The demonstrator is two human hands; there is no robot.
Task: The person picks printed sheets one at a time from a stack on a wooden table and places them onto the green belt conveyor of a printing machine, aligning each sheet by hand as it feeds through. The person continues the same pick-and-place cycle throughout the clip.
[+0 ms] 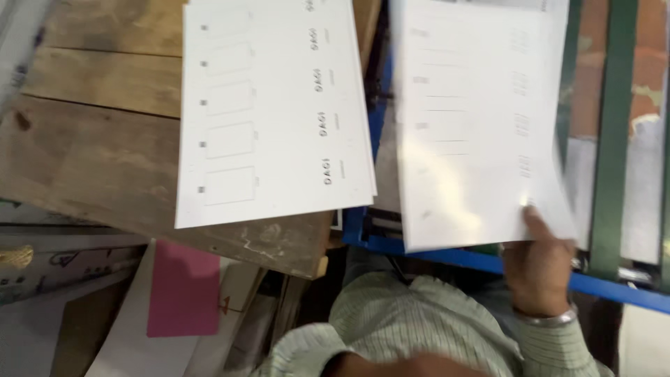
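Note:
My right hand (pixel 534 269) grips the lower right corner of a white printed sheet (pixel 474 126), thumb on top; the sheet is blurred and lifted over a blue-framed machine. A stack of similar white sheets (pixel 272 105) with faint rectangles lies on a worn wooden table (pixel 91 139) to the left. My left hand is not in view; only a striped green sleeve (pixel 412 321) and a metal bracelet (pixel 548 320) on the right wrist show.
A blue metal frame (pixel 453 257) runs under the held sheet. Green upright bars (pixel 614 132) stand at the right. Below the table lie a pink card (pixel 183 290) and pieces of cardboard and paper (pixel 49 272).

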